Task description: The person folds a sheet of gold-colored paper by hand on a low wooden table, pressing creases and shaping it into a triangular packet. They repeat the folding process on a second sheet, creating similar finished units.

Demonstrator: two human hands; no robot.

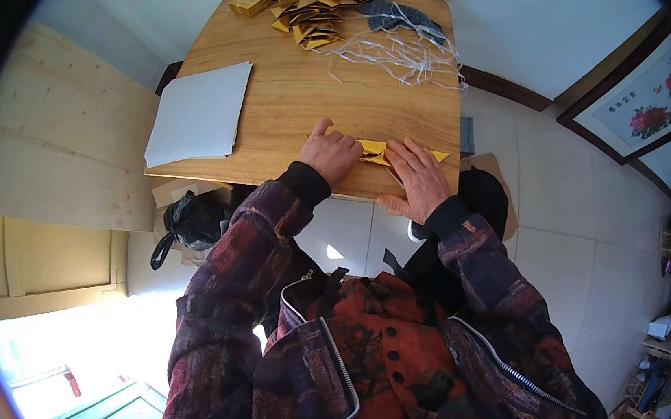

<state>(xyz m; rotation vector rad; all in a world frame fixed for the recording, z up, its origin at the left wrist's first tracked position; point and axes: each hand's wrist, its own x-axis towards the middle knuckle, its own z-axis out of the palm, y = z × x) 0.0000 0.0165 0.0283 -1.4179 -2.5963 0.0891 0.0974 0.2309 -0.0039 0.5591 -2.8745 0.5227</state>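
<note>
A folded strip of gold paper lies at the table's near edge, between my two hands. Its left end goes under the curled fingers of my left hand, which is closed on it with the thumb raised. My right hand rests flat across the right part of the strip, fingers stretched out and thumb over the table edge. A pointed gold tip shows past its fingers on the right. My left fingers hide part of the paper.
Folded gold paper pieces are heaped at the table's far side, some in tied bundles. Beside them lie white strings and a dark grey cloth-like piece. White sheets are stacked at left. A black bag sits below the table's left corner.
</note>
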